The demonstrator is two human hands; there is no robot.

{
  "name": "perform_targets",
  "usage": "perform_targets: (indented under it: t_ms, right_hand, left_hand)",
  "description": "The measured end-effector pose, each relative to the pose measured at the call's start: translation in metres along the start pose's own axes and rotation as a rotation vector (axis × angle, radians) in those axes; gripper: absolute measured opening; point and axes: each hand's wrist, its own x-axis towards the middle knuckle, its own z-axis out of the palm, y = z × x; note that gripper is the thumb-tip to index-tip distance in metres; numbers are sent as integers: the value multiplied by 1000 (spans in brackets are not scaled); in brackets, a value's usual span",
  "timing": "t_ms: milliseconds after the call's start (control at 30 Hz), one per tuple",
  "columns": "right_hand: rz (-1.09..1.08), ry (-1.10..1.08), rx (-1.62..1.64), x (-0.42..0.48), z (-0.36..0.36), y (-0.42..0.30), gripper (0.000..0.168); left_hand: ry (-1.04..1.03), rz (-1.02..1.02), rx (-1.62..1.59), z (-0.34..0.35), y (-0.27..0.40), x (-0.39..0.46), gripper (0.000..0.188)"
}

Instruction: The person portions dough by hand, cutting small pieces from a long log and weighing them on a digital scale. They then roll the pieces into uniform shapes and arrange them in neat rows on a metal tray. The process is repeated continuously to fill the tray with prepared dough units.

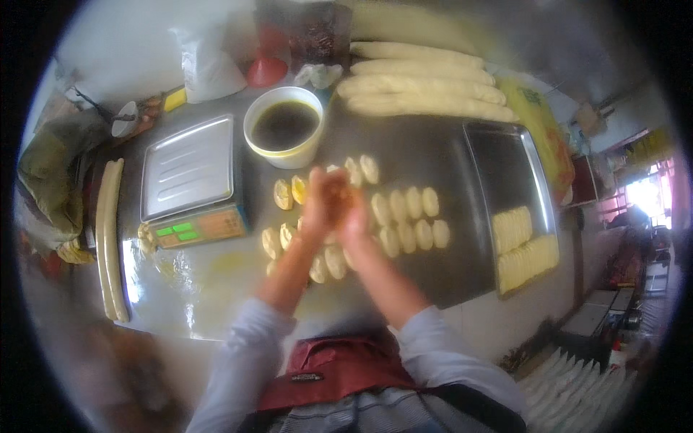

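My left hand (319,203) and my right hand (352,208) are close together above the rows of dough pieces, both blurred. Whether anything lies between the palms cannot be made out. Oval dough pieces (414,202) stand in rows to the right of the hands. Other pieces (282,195) lie to the left, and one beside them (299,189) looks yellow on top. Beyond the hands stands a white tub (284,159) of dark liquid. A metal tray (528,157) at the right holds rows of thin, pale pieces (528,260).
A digital scale (189,173) with a metal plate sits at left, beside long dough strips (111,238). Thick dough rolls (422,86) lie at the back right. A red funnel (267,70) and a white plastic bag (208,70) stand behind the tub.
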Motion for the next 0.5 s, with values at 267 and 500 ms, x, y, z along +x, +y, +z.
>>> perform_targets:
  t_ms: [267,500]
  right_hand:
    - [-938,-436,-1943,-9,-93,-135,33]
    - [28,-1154,-1824,-36,-39,41,49]
  left_hand:
    - [-414,476,1679,10,-78,-73,75]
    - [-6,549,1923,-104,-28,-117,72]
